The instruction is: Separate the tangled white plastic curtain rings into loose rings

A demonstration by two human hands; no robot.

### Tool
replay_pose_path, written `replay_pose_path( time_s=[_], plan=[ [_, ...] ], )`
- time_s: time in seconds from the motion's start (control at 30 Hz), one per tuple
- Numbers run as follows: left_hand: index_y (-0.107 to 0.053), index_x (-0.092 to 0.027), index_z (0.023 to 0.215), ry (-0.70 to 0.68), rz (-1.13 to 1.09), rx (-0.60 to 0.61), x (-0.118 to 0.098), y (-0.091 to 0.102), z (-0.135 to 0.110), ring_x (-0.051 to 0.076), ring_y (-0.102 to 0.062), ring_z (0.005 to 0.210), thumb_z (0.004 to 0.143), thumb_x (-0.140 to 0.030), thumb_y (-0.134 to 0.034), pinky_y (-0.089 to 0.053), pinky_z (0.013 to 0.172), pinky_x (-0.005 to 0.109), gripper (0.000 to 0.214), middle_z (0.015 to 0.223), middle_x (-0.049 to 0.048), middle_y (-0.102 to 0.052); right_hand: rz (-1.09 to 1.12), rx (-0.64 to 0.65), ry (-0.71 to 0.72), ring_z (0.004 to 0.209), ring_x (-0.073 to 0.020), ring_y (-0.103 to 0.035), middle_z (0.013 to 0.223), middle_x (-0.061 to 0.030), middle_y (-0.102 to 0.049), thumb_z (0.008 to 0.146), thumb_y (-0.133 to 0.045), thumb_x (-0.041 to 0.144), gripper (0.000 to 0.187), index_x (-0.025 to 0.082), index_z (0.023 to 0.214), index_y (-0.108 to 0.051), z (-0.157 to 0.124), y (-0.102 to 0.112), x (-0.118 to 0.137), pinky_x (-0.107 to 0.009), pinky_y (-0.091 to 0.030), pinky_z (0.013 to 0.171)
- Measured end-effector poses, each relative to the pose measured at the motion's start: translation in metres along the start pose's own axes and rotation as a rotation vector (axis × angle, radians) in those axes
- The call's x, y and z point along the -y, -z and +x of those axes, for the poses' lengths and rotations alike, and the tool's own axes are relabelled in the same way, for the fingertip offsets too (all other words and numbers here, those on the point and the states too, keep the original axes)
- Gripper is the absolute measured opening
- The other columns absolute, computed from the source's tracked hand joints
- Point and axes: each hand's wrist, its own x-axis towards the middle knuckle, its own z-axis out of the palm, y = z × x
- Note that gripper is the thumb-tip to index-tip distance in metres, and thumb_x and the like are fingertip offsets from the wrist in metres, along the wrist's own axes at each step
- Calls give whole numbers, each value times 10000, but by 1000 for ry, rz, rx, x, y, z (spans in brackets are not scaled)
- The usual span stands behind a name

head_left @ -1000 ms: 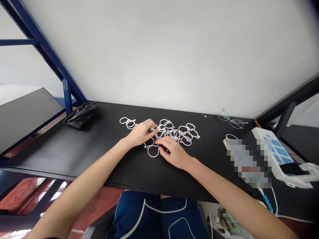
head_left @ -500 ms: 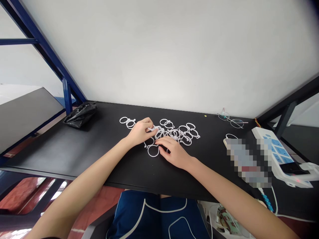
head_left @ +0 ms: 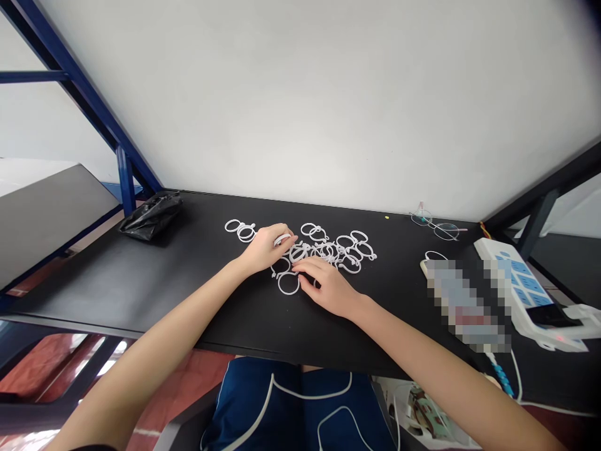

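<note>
White plastic rings (head_left: 351,242) with small eyelets, like curtain rings, lie in a loose heap on the black tabletop. My left hand (head_left: 268,245) is closed at the heap's left side, pinching one white ring (head_left: 282,238) between thumb and fingers. At the near side of the pile, my right hand (head_left: 326,285) rests with bent fingers over the rings, its thumb apart from them. Just left of that thumb lies a single ring (head_left: 288,284). A few more rings (head_left: 246,233) sit beyond my left wrist, apart from the heap.
A crumpled black plastic bag (head_left: 151,216) lies at the table's far left. On the right are eyeglasses (head_left: 446,231), a blurred-out phone (head_left: 462,307) with a cable, and a white power strip (head_left: 526,285) with a plugged-in charger. A pale wall (head_left: 300,113) stands behind the table (head_left: 188,275).
My left hand has drawn one ring slightly up and away from the rings it was touching, and it now shows separately in my fingers. My right hand has hardly moved.
</note>
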Motion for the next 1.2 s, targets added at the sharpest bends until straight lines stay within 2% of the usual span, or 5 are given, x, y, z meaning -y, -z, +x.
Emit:
replay_pose_path(
  time_s=[0.2,0.3,0.4,0.67,1.2],
  plan=[
    [-628,-176,827,60,23,-7,-3,1,0,153,-580,708,954,-416,-422,-453,689,287,341,807,38,-653,-8,-7,10,1038,-215,-634,1081,-75,-685,892,-495,109,220,203,1042,-625,0,0,0,-412,-541,918],
    [-612,-175,789,123,18,-98,3,1,3,202,-594,976,947,-419,-411,-455,879,330,353,1031,86,-645,0,-10,20,1024,-213,-643,1063,-75,-691,897,-489,115,221,210,1037,-632,0,0,0,-412,-547,907],
    [-587,-185,747,284,-115,-116,12,1,6,227,-520,1177,938,-442,-394,-398,1014,351,374,1152,75,-623,14,-24,38,992,-213,-656,1029,-76,-700,900,-485,116,212,210,1010,-640,0,-1,0,-409,-557,879],
    [-599,-205,841,557,-608,54,11,2,7,206,-539,1189,896,-515,-444,-453,966,324,351,1231,51,-617,29,-63,54,952,-210,-663,996,-76,-709,902,-488,117,199,208,984,-644,-1,-1,-1,-400,-563,849],
    [-603,-180,804,526,-698,-33,10,4,8,222,-613,1094,866,-529,-524,-444,1002,403,363,1055,74,-695,21,-150,40,882,-200,-653,938,-67,-706,905,-482,124,193,210,969,-643,0,0,1,-377,-563,789]
  ],
)
